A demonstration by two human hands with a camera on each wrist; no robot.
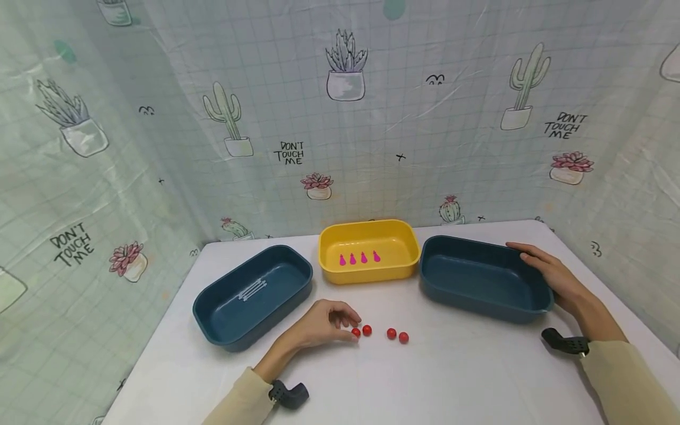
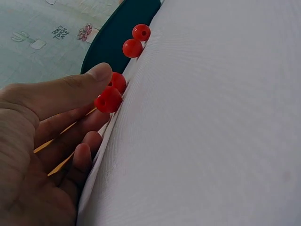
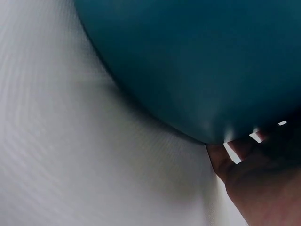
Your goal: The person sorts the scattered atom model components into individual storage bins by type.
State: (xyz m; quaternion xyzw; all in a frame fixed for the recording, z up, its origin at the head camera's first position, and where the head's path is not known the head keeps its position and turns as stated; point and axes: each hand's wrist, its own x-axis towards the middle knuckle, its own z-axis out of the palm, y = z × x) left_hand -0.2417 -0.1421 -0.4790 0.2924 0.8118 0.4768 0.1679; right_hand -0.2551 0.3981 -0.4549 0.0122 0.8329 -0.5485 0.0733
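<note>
Red beads (image 1: 391, 333) lie on the tabletop (image 1: 425, 383), none in a tray; pink pieces (image 1: 363, 258) already occupy the yellow tray (image 1: 369, 275). Fingers of the left hand (image 1: 319, 324) surround one bead, whether pinching I cannot tell; the right hand (image 1: 558, 280) grips the right blue tray (image 1: 478, 308).

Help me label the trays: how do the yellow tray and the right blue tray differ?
The yellow tray holds four pink pieces; none show in the right blue tray. The yellow tray looks smaller than the right blue tray. The right hand touches the right blue tray, while no hand touches the yellow tray. Both are open-topped with rounded corners.
</note>
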